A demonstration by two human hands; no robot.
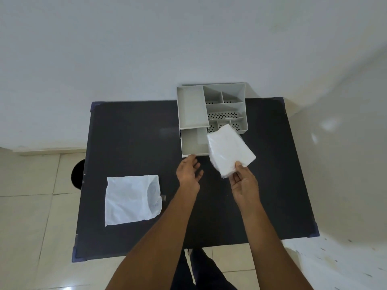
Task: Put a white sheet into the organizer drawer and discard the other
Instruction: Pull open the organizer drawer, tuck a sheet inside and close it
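A grey desk organizer [191,107] stands at the far edge of the black table [129,143]. Its drawer [192,143] is pulled out toward me and looks empty. My right hand [244,183] pinches the near end of a folded white sheet [229,150], held just right of the drawer and partly over the organizer's front corner. My left hand [188,171] is open, fingertips at the drawer's front edge, holding nothing. A second white sheet [132,199] lies flat on the table's near left.
The organizer has several perforated compartments [224,115] on its right side. A round black bin [78,173] stands on the tiled floor just left of the table. White walls rise behind and to the right.
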